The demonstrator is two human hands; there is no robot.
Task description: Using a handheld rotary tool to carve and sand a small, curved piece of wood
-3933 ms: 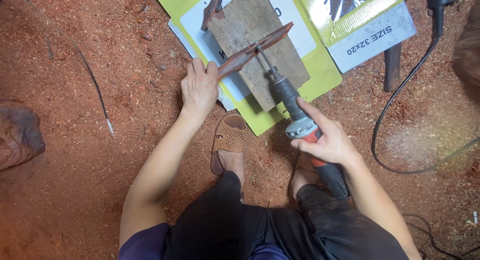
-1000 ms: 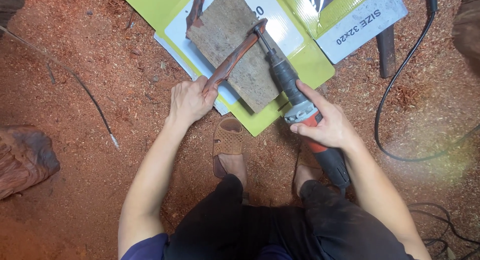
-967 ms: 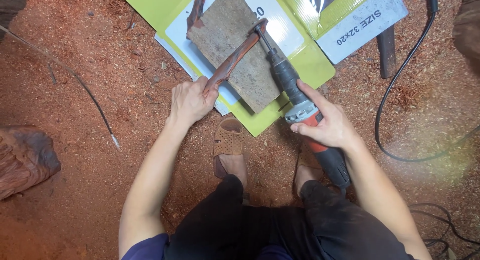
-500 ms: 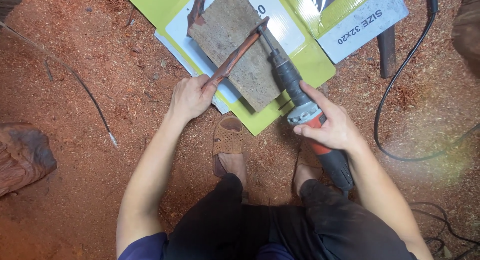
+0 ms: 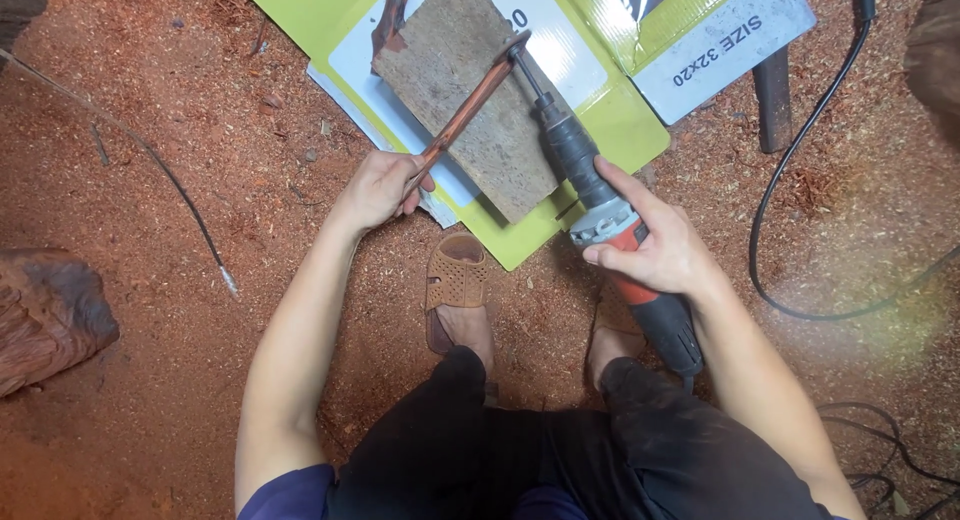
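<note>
My left hand (image 5: 378, 188) grips the near end of a thin reddish wooden stick (image 5: 470, 105) that lies slantwise across a rough grey-brown board (image 5: 465, 70). My right hand (image 5: 655, 245) is closed around a black and red rotary grinder (image 5: 610, 225). The grinder's thin bit touches the far tip of the stick near the board's upper right corner. The board rests on yellow-green and white packaging sheets (image 5: 620, 130).
Red sawdust covers the ground. A black power cable (image 5: 800, 180) curves along the right. A dark metal bar (image 5: 772, 100) lies by the sheets. A reddish wood chunk (image 5: 45, 315) sits at the left. My sandalled feet (image 5: 458, 290) rest below the sheets.
The view has shifted slightly. The stick has turned a little steeper on the board, and the grinder's bit has stayed at its far tip.
</note>
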